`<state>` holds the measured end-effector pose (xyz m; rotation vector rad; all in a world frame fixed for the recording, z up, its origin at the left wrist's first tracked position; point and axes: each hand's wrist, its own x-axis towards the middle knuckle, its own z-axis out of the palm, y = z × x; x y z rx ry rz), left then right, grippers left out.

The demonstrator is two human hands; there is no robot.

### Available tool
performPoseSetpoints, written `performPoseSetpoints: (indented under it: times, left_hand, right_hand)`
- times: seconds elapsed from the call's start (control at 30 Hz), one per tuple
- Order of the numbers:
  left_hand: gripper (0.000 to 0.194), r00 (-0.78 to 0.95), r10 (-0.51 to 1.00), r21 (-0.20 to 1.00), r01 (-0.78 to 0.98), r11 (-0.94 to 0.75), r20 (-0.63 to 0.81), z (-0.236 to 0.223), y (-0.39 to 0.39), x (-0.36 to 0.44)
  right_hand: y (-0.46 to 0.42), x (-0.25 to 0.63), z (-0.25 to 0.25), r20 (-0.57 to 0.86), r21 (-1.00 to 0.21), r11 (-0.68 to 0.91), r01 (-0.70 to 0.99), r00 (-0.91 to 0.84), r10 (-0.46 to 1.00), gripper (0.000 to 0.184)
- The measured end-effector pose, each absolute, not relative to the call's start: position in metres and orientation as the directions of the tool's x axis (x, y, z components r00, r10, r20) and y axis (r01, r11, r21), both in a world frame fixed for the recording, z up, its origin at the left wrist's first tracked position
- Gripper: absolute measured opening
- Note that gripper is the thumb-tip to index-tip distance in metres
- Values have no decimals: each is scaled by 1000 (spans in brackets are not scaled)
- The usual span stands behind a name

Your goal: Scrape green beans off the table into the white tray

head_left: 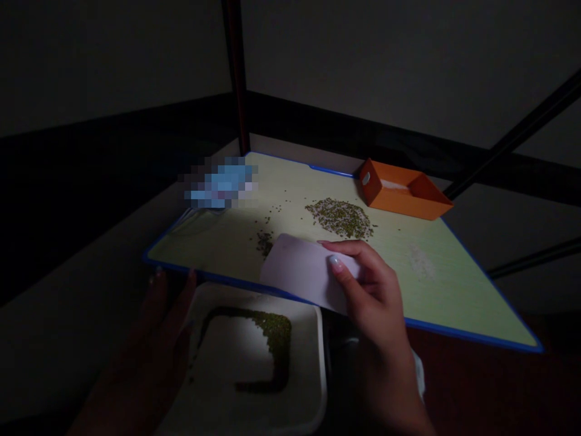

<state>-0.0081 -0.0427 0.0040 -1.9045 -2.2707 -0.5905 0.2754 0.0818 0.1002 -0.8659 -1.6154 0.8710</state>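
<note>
My right hand (370,290) grips a white card (304,269), whose edge rests on a pale green board (436,284) with a blue rim. A small clump of green beans (264,242) lies just left of the card. A larger pile of green beans (340,217) sits farther back on the board. My left hand (166,315) holds the left edge of a white tray (313,363) below the board's near edge. Green beans (275,330) line the tray's inside walls. The scene is dim.
An orange box (402,192) with something white inside stands at the board's far right edge. A faint patch of white grains (422,261) lies on the board's right side. A blurred blue object (222,183) sits at the far left. Dark frame poles (236,72) rise behind.
</note>
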Motion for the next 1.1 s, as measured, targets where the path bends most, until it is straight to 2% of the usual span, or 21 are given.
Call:
performPoseSetpoints:
  times: [0.17, 0.33, 0.5, 0.73, 1.1]
  left_hand:
    - [72, -129, 912, 128, 988, 85, 389, 7, -41, -8]
    - [78, -18, 916, 44, 999, 1, 401, 9, -41, -10]
    - [77, 3, 899, 13, 1000, -10, 437, 7, -40, -10]
    - [75, -6, 871, 9, 1000, 2, 492, 0, -38, -11]
    - [72, -12, 899, 30, 1000, -1, 439, 1, -39, -12]
  right_hand:
    - [85, 275, 99, 417, -895, 399, 201, 52, 908, 13]
    - [83, 263, 95, 380, -909, 378, 174, -27, 925, 14]
    - [82, 262, 94, 357, -919, 357, 168, -32, 934, 14]
    - [88, 270, 94, 370, -919, 357, 165, 53, 927, 12]
    - [88, 264, 92, 358, -921, 355, 162, -9, 934, 14]
